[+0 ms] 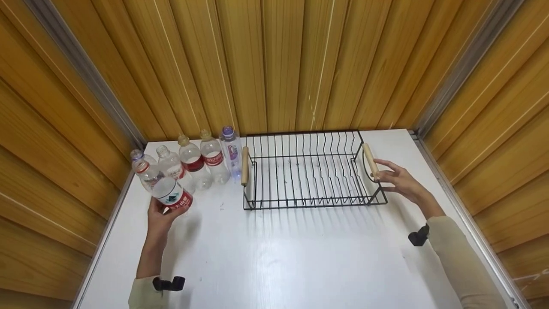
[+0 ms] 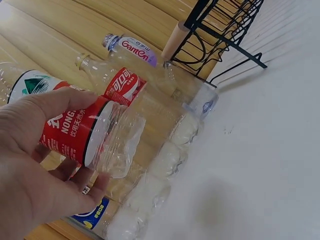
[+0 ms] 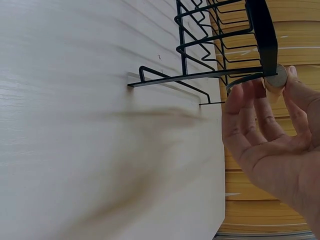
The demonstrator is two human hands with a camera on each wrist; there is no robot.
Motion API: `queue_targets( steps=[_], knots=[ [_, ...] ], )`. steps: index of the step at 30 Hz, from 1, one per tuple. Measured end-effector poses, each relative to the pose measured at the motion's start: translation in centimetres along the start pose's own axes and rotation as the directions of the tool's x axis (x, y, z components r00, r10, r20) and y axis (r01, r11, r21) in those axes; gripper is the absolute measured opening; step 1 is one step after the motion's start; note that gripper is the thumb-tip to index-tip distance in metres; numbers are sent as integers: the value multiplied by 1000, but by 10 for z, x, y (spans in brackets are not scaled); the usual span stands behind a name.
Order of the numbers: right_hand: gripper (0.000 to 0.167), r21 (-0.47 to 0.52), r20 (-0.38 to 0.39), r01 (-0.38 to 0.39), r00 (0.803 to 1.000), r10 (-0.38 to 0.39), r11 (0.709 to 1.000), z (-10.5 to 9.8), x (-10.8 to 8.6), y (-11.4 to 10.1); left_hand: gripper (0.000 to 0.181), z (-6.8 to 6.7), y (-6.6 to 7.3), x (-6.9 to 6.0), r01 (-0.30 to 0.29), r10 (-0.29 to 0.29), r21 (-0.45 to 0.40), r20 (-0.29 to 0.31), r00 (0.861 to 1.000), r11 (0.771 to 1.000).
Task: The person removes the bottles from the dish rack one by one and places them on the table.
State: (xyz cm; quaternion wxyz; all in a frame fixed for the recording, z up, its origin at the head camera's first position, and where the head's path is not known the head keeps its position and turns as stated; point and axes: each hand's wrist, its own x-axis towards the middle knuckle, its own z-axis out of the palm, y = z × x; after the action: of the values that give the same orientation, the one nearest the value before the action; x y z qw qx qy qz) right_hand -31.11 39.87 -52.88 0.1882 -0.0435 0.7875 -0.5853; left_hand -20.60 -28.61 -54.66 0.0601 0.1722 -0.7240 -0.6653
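Observation:
In the head view my left hand (image 1: pixel 161 218) grips a clear plastic water bottle (image 1: pixel 175 198) with a red and white label, held tilted above the table in front of other bottles. The left wrist view shows the fingers and thumb around the label (image 2: pixel 72 131), the bottle's clear base sticking out past them. My right hand (image 1: pixel 399 182) pinches the right wooden handle (image 1: pixel 370 161) of a black wire dish rack (image 1: pixel 315 207). From the right wrist view, the thumb and fingers lie on opposite sides of that handle (image 3: pixel 276 79). The rack stands on the white table.
Several clear plastic bottles stand at the back left, among them a red-labelled cola bottle (image 1: pixel 214 159) and a purple-capped bottle (image 1: pixel 231 152) beside the rack's left wooden handle (image 1: pixel 245 166). Yellow wood-look panels (image 1: pixel 279 64) enclose the white table (image 1: pixel 274 257) at the back and sides.

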Motion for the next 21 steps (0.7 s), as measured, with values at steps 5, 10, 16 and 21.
queue_targets(
  steps=[5,10,16,21],
  knots=[
    [64,-9,3,-1,1000,1,1000,0,-2,-1,93,-12,-8,3,-1,3,24,-86,996,1000],
    [65,-7,-3,-9,1000,9,1000,-1,-2,-2,92,-23,-16,5,17,-6,86,-125,992,996],
    [66,-3,-8,-16,1000,16,1000,1,1,-2,93,-37,-25,8,37,-11,154,-165,986,987],
    [66,-6,-9,-14,1000,14,1000,2,1,-1,91,-49,-38,12,54,-9,209,-211,977,976]
  ],
)
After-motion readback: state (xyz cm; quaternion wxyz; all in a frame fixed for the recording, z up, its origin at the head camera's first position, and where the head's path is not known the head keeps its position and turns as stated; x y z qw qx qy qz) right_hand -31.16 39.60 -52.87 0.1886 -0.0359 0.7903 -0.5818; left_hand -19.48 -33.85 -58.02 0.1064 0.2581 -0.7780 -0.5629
